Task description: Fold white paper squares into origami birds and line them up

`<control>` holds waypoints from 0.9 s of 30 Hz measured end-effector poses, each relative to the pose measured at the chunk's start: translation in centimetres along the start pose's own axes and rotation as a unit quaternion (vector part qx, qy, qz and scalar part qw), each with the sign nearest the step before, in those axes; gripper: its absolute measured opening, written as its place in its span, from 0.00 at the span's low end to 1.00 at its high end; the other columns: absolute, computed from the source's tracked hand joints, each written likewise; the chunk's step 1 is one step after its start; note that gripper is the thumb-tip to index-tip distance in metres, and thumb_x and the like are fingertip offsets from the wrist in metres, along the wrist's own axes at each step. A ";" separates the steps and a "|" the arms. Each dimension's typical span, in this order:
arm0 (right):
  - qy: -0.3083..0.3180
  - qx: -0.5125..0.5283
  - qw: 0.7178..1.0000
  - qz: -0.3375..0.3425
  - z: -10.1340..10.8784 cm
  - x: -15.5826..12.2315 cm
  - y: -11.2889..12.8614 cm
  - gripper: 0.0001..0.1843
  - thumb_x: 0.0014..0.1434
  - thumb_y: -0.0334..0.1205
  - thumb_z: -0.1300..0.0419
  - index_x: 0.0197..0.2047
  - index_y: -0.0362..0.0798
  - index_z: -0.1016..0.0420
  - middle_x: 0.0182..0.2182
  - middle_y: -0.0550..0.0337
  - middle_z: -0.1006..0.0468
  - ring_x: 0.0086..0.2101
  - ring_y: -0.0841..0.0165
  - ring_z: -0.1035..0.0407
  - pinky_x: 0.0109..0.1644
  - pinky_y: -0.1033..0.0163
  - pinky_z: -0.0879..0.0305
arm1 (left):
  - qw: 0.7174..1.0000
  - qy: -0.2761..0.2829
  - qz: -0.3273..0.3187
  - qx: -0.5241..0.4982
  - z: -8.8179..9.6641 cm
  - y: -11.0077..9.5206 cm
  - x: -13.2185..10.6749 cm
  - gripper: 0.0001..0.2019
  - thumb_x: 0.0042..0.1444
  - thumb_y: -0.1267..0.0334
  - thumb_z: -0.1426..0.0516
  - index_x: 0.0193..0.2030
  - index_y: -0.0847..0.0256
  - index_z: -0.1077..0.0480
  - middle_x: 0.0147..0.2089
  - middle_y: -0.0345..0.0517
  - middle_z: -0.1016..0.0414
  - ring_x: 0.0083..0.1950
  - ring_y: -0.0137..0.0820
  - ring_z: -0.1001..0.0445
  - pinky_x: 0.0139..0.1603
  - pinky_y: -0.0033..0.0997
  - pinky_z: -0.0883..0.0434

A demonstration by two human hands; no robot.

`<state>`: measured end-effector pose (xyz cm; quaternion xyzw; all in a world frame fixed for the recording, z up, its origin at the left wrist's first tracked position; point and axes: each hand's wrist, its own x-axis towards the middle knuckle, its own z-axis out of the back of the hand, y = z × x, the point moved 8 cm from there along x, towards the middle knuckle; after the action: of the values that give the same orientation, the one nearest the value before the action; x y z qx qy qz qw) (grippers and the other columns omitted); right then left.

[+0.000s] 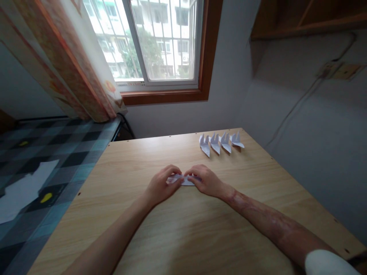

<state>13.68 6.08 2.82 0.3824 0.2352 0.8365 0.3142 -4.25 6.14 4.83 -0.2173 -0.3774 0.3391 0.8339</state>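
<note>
A folded piece of white paper [187, 182] lies low on the wooden table, between my two hands. My left hand [166, 181] grips its left end, thumb in front and fingers curled behind. On the other end, my right hand [204, 179] has its fingers and thumb closed on the paper. The fingertips of both hands come close together over its middle, so much of the folded shape is hidden. Beyond my right hand, several folded white paper figures [214, 144] with upright points stand in a row.
The wooden table [137, 236] reaches back toward a barred window [166, 42]. Left of it is a bed with a checked cover [83, 139], where white paper sheets [31, 183] lie. A wall with a cable [292, 109] runs along the right.
</note>
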 end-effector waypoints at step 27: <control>-0.123 0.436 0.861 -0.231 -2.5 -0.8 -4.0 0.23 0.54 0.54 0.18 0.36 0.49 0.22 0.35 0.60 0.15 0.36 0.66 0.21 0.45 0.60 0.24 | 0.930 -0.118 0.216 -0.274 -2.8 1.9 -1.0 0.15 0.63 0.50 0.30 0.43 0.61 0.18 0.43 0.50 0.13 0.46 0.40 0.16 0.52 0.36 0.22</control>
<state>13.46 7.90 -1.55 0.5150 0.6169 0.4979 0.3259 -3.32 6.36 1.42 -0.4722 -0.4955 0.4171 0.5979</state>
